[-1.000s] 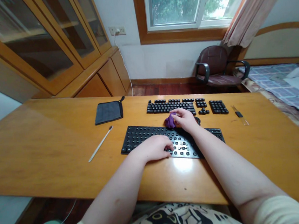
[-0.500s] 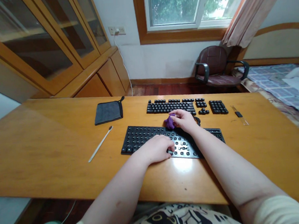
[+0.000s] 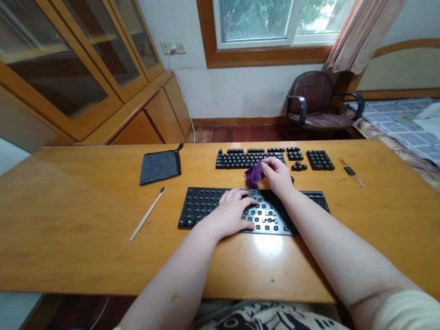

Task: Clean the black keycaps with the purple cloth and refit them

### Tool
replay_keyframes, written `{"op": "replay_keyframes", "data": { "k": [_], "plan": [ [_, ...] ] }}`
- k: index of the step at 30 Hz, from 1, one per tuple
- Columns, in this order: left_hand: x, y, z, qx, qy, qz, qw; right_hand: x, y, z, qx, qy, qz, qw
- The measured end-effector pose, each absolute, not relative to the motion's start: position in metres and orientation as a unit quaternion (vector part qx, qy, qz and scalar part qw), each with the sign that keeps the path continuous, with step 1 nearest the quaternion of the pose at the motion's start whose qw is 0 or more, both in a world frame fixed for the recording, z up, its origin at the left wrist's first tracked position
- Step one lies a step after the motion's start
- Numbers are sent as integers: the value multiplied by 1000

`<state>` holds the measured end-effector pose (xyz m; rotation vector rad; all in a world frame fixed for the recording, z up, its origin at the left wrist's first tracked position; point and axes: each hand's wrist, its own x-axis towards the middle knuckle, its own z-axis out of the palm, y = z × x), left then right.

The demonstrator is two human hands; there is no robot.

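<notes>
A black keyboard base (image 3: 261, 215) with its keycaps off lies on the wooden desk in front of me. My left hand (image 3: 232, 213) rests on its middle, fingers spread, with nothing in it. Just past the base's back edge, my right hand (image 3: 277, 174) pinches a purple cloth (image 3: 255, 175) that hangs loosely from the fingertips. Behind it the removed black keycaps (image 3: 248, 158) are laid out in keyboard order, with the number-pad block (image 3: 320, 160) at the right. My right forearm hides part of the base, and my right hand hides some keycaps.
A dark zip pouch (image 3: 160, 166) and a white-handled brush (image 3: 147, 214) lie on the left of the desk (image 3: 73, 215). To the right is a wire keycap puller (image 3: 350, 171). Beyond the desk stand a chair (image 3: 315, 99), a bed and a glass-doored cabinet.
My left hand has uncurled and now lies spread over the base. My right hand has shifted slightly right, and the bunched purple cloth has loosened and hangs more open.
</notes>
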<state>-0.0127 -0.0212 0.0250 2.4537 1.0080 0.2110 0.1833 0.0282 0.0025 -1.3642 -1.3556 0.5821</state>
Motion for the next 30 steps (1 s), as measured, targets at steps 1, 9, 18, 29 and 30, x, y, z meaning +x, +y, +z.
{"op": "replay_keyframes", "data": {
  "k": [1,9,18,29,30],
  "plan": [
    [-12,-21,24,894,376,70,235,185,28,3,-567,-551,248,560],
    [-13,-20,22,893,384,31,235,191,27,5,-542,-418,289,669],
    [-7,-18,17,888,395,147,182,219,32,27,-644,-542,219,494],
    [2,-10,13,862,390,268,183,232,41,18,-770,-625,68,104],
    [2,-10,13,858,393,273,186,232,41,15,-768,-629,67,99]
  ]
}}
